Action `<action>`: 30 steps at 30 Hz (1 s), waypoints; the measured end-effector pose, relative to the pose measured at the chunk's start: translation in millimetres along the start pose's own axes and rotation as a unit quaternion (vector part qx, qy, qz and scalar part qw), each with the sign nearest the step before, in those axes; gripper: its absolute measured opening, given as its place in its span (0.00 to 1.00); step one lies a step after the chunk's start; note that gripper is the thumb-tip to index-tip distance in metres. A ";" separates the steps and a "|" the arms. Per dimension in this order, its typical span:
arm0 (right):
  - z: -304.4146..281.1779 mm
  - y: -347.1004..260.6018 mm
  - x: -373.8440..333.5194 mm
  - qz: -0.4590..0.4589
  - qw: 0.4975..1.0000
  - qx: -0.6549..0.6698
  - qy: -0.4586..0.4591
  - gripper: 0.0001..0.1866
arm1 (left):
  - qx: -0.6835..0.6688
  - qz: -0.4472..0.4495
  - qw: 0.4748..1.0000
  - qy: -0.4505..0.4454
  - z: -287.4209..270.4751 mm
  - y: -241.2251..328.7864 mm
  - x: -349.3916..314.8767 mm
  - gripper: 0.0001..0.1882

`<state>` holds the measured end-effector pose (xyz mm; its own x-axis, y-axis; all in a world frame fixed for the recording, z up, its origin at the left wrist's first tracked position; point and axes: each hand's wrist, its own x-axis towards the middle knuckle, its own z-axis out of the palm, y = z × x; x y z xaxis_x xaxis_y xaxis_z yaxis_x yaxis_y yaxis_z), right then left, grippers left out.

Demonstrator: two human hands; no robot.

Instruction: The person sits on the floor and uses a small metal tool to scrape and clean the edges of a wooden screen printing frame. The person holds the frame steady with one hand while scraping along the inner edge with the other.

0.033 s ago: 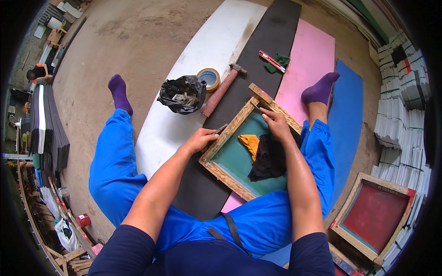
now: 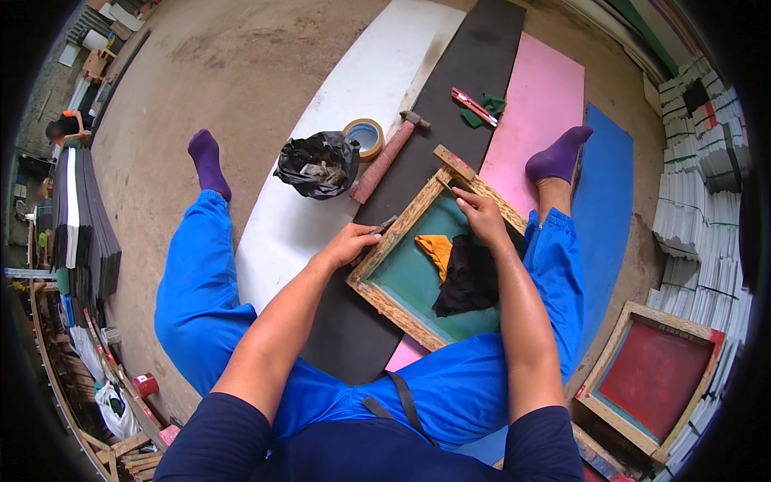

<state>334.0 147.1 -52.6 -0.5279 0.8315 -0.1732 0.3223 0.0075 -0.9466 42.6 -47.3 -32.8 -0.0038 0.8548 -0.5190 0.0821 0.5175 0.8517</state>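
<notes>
A wooden screen-printing frame [image 2: 397,312] with green mesh lies tilted between my legs. My left hand [image 2: 352,243] is closed round a dark metal tool [image 2: 384,226] against the frame's left side; its kind is not clear. Over the frame's far corner, my right hand [image 2: 480,214] pinches a thin, slender tool [image 2: 444,185], its tip at the wood. A black cloth [image 2: 467,277] and a yellow cloth [image 2: 434,251] rest on the mesh, partly below my right forearm. A short wooden block [image 2: 454,162] sits at the far corner.
Beyond the frame lie a hammer [image 2: 389,159] with a wrapped handle, a tape roll [image 2: 365,138], a black plastic bag [image 2: 319,165] and a red utility knife [image 2: 474,107] by green cloth. Another frame [image 2: 606,353] stands right, near stacked white sheets [image 2: 683,213]. Coloured sheets cover the floor.
</notes>
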 end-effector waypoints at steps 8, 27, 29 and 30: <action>4.1 -72.1 -13.9 0.249 0.960 0.126 -0.014 0.18 | -0.013 0.002 1.000 0.009 -0.4 -7.7 0.5 0.22; 49.9 -130.6 -32.9 0.097 0.848 -0.521 -0.001 0.22 | -0.003 -0.027 1.000 0.000 -2.1 -8.2 -3.6 0.25; 63.4 -140.6 -32.3 0.129 0.828 -0.545 -0.014 0.24 | 0.007 -0.035 0.999 0.002 -0.8 -6.7 -4.1 0.25; 63.7 -137.5 -31.8 0.136 0.841 -0.524 -0.009 0.23 | 0.011 -0.037 0.999 0.004 -0.6 -5.7 -3.5 0.25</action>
<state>256.5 84.3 65.7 -0.3321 0.8732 -0.3568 0.9432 0.3123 -0.1135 41.5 -53.2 -35.7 -0.0177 0.8147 -0.5797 0.1024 0.5782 0.8095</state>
